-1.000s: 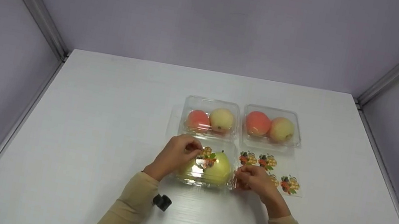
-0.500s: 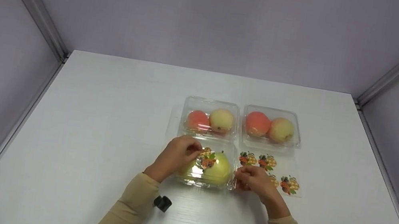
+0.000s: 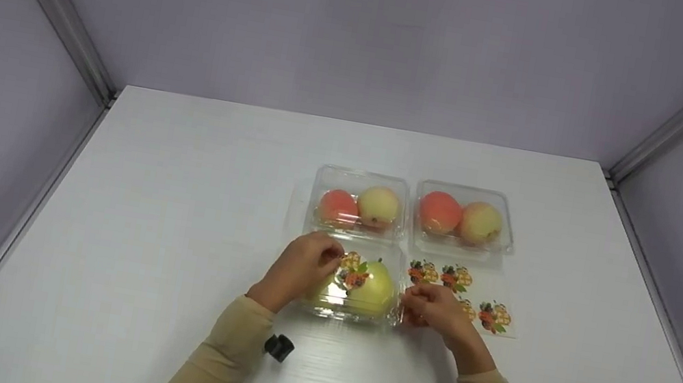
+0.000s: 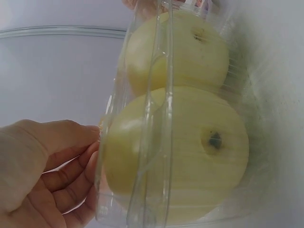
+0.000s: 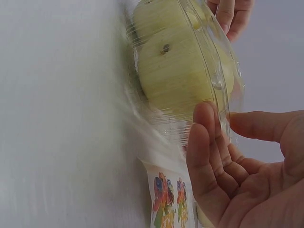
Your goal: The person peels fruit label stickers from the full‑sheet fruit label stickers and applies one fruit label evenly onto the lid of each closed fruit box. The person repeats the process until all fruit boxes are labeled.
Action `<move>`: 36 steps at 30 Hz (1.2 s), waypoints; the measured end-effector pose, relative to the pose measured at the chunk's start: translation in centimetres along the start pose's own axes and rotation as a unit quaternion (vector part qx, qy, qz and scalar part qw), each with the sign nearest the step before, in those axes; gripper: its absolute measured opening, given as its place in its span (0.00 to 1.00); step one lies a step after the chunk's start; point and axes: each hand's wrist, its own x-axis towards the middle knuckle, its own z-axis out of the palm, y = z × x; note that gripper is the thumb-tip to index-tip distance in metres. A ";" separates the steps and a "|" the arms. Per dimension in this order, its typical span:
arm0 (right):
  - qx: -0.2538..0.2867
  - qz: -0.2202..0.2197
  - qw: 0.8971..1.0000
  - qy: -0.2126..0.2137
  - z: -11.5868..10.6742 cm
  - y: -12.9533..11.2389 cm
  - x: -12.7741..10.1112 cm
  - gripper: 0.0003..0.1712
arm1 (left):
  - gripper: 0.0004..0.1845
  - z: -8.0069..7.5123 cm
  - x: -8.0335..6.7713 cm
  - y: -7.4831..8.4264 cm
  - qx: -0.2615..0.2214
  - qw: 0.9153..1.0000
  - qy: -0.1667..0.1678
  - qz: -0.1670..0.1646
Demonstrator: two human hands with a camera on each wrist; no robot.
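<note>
**Desk:** White tabletop (image 3: 169, 225) inside a lilac-walled booth, seen from above. Where to find the box being handled?

**Photographer:** At the near middle of the table. Clear plastic clamshell box (image 3: 356, 313), lid down, holding two pale yellow-green round fruits (image 4: 175, 156), flanked by both hands.

**Desk:** And the hands themselves?

**Photographer:** Left hand (image 3: 299, 269) curled over the box's top left, fingertips at the edge of a colourful fruit-print sticker (image 3: 354, 273) lying on the lid. Right hand (image 3: 435, 308) cupped against the box's right side, fingers bent round the rim, thumb held apart from them.

**Desk:** Done so far, judging by the layout?

**Photographer:** Looks like one box labelled, with the sticker sitting on the near lid. Cannot tell whether it is pressed fully flat.

**Desk:** Left over?

**Photographer:** Seemingly two boxes. Back-left clear clamshell (image 3: 363, 178) and back-right clear clamshell (image 3: 468, 192), side by side just beyond the near box, each closed over one red and one yellowish fruit, no sticker visible on either lid. Just right of the near box, partly behind the right hand, a transparent backing sheet (image 3: 491, 293) carrying several more of the same stickers.
</note>
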 end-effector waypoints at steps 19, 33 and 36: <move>-0.002 0.003 1.000 -0.003 0.1 -0.1 -0.2 0.13 | 0.07 0.1 -0.1 0.1 0.033 0.999 0.006 -0.012; 0.001 0.003 1.000 -0.001 -0.1 -0.2 -0.3 0.14 | 0.08 -0.2 -0.1 -0.2 0.016 1.000 0.011 0.000; 0.005 0.007 1.000 0.001 -0.1 -0.2 -0.2 0.13 | 0.07 0.0 -0.3 -0.2 0.017 1.000 0.014 0.012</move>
